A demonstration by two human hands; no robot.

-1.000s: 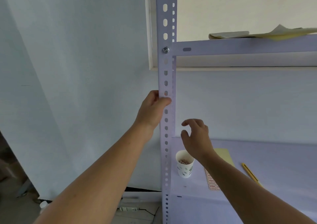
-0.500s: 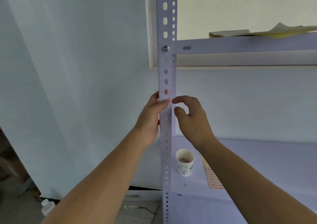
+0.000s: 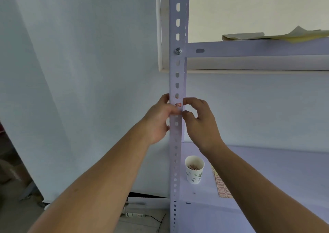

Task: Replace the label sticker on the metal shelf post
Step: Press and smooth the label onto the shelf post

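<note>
The white perforated metal shelf post (image 3: 178,75) runs upright through the middle of the view. A small red-edged label sticker (image 3: 178,104) sits on its front face at hand height. My left hand (image 3: 157,120) grips the post from the left, its thumb lying across the face just under the sticker. My right hand (image 3: 200,120) is at the post's right edge, fingers curled. Its index fingertip touches the sticker's right side and its thumb is just below.
A paper cup (image 3: 194,169) with small scraps and a red label sheet (image 3: 222,186) rest on the lower shelf (image 3: 276,170). The upper shelf beam (image 3: 249,47) is bolted to the post and carries loose papers (image 3: 267,35). A wall panel stands at the left. A power strip (image 3: 135,215) lies on the floor.
My right hand has risen from above the cup to the post's right edge, and a red-edged sticker now shows on the post. My left hand has stayed gripping the post.
</note>
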